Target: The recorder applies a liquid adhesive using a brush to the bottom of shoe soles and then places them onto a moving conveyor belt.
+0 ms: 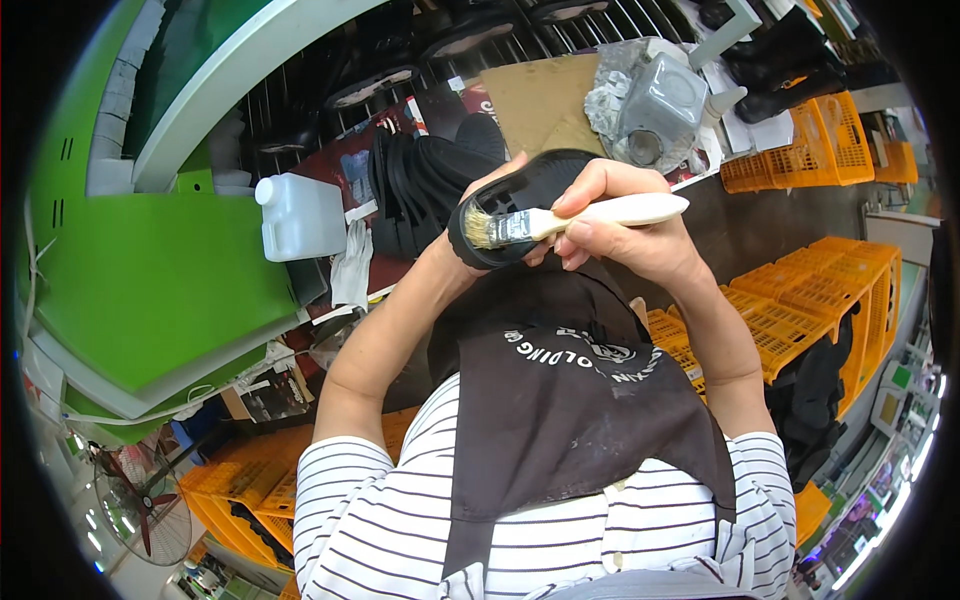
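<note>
The left hand (497,177) is gripping a black rubber shoe sole (522,192) near the dark cloth apron (560,420); the right hand (645,243) is pinching a flat white-handled brush (515,228); pale bristles (481,229) are touching the sole.

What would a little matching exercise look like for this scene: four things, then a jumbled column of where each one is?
Things:
1. Brush
2. Black sole
3. Whitish jug
4. Clear container

Places:
A. Left of the pile of dark soles
B. Upper right, by crumpled plastic
C. Held in the right hand
D. Held in the left hand

Right pairs: 1-C, 2-D, 3-A, 4-B.
</note>
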### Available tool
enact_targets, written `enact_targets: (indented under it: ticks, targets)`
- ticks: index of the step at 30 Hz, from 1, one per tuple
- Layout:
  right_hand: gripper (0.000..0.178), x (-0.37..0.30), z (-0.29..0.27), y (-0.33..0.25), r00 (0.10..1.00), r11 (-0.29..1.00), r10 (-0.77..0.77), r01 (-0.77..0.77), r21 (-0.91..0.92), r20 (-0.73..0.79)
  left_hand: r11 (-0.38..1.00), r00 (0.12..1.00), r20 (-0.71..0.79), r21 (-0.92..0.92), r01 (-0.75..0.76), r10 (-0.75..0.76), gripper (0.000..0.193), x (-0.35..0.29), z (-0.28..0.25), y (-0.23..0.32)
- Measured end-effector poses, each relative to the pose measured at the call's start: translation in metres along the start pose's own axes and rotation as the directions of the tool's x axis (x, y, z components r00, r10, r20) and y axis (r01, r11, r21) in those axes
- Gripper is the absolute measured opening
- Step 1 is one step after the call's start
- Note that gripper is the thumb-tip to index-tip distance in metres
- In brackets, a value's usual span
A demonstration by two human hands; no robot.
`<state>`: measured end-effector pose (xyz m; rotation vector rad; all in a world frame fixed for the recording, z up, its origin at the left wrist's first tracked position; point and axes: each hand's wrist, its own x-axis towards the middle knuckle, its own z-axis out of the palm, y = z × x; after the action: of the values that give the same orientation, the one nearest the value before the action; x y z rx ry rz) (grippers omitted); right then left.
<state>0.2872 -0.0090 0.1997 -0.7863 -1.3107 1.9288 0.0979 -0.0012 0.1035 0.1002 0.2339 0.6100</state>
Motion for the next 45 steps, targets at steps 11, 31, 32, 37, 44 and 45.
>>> enact_targets:
  ticks: [11,31,32,37,44,45]
  targets:
    - [0.020,0.027,-0.029,-0.008,0.950,0.967,0.062,0.018,-0.253,0.306,0.981,0.976,0.101,0.048,0.189,-0.193,0.045,-0.002,-0.006,-0.004]
    - [0.017,0.059,-0.048,-0.024,0.802,0.822,0.316,0.036,-0.569,0.508,0.917,0.924,-0.090,0.121,0.380,-0.371,0.039,-0.001,-0.019,0.006]
    - [0.017,0.056,-0.051,-0.024,0.801,0.809,0.322,0.044,-0.586,0.505,0.885,0.885,-0.015,0.004,0.465,-0.465,0.042,0.001,-0.028,0.007]
    - [0.012,0.035,-0.074,-0.035,0.871,0.697,0.206,0.189,-0.692,0.446,0.935,0.930,0.135,-0.050,0.352,-0.343,0.062,-0.005,-0.033,0.012]
    - [0.010,-0.006,-0.064,-0.029,0.882,0.563,-0.350,0.468,-0.682,0.317,0.990,0.981,0.136,0.014,-0.144,0.141,0.068,-0.016,-0.009,-0.001]
    - [0.011,-0.010,-0.057,-0.025,0.893,0.571,-0.309,0.449,-0.688,0.327,0.991,0.980,0.157,0.026,-0.128,0.123,0.071,-0.014,-0.006,0.000]
